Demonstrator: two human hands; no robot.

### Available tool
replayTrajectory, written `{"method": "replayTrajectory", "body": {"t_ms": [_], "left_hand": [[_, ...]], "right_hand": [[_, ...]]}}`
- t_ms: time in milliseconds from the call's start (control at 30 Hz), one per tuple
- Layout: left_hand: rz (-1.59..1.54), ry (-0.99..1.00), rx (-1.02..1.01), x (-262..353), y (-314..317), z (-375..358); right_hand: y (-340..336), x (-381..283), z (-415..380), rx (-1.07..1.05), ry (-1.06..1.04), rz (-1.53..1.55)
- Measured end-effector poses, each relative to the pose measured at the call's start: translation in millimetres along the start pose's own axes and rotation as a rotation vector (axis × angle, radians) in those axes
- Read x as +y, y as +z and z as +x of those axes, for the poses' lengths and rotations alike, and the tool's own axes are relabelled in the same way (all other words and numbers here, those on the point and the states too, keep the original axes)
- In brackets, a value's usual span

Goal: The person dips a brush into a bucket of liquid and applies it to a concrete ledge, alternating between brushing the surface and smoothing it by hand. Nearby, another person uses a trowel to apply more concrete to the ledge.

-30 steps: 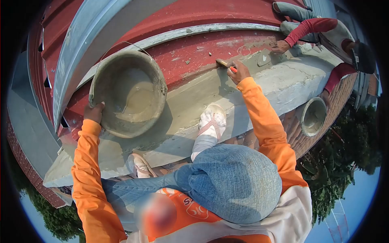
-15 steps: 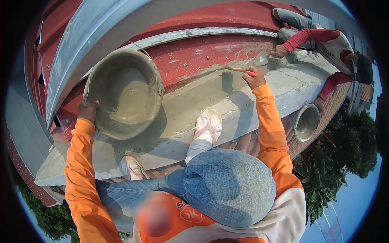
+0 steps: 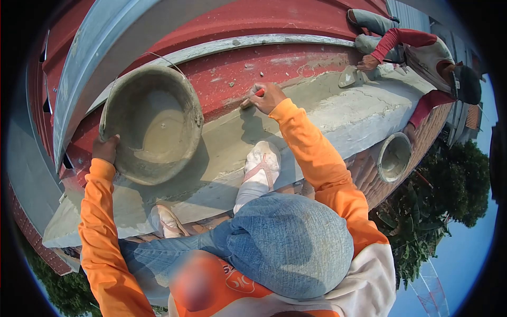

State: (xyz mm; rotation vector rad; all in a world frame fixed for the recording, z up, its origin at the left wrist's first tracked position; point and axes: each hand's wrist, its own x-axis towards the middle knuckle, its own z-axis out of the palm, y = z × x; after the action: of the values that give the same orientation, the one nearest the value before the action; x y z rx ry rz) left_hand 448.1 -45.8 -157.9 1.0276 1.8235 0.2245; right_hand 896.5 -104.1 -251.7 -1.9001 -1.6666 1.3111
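My left hand point(image 3: 106, 148) is closed on the rim of a grey, cement-caked bucket point(image 3: 186, 127), which tilts toward me. Wet, greyish slurry point(image 3: 162, 127) lies in the bottom of it. In my right hand point(image 3: 270, 98) is a brush with a red handle end point(image 3: 260, 92). The brush's head point(image 3: 245, 103) is at the seam where the red wall meets the grey cement ledge point(image 3: 322, 103). Its bristles are small in view and partly hidden by my fingers.
A co-worker point(image 3: 433, 55) in red sleeves crouches at the upper right with a trowel point(image 3: 347, 77) and a second bucket point(image 3: 395, 157). My sandalled foot point(image 3: 262, 162) rests on the ledge. Roof tiles point(image 3: 369, 177) slope below it; a curved metal sheet point(image 3: 100, 53) arches overhead.
My right hand has moved left along the seam with the brush, closer to the bucket. My left hand keeps its hold on the bucket rim. The view has shifted slightly.
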Motion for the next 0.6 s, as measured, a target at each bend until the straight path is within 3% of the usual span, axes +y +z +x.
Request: {"method": "replayTrajectory", "body": {"t_ms": [67,133,233,267,333,467,533,567,600], "left_hand": [[-0.028,-0.001,0.026,2,0,-3],[0.008,0.000,0.038,-6,-4,1],[0.037,0.007,0.038,-3,-4,0],[0.035,0.009,0.028,-1,-3,-2],[0.024,0.008,0.026,-6,-4,1],[0.014,-0.030,0.025,-6,-7,5],[0.009,-0.024,0.030,-2,-5,3],[0.004,-0.020,0.037,0,-4,2],[0.011,-0.021,0.030,-1,-4,2]], "right_hand": [[-24,61,17,-0.018,0.248,0.576],[-64,110,25,0.154,0.477,0.633],[-110,203,32,0.295,0.648,0.486],[-108,207,35,0.290,0.650,0.486],[-105,194,36,0.377,0.490,-0.063],[-36,85,12,0.121,0.237,-0.353],[-7,33,-13,0.107,0.050,-0.078],[-3,39,-12,0.110,0.053,-0.077],[3,44,-12,0.042,0.083,0.163]]}}
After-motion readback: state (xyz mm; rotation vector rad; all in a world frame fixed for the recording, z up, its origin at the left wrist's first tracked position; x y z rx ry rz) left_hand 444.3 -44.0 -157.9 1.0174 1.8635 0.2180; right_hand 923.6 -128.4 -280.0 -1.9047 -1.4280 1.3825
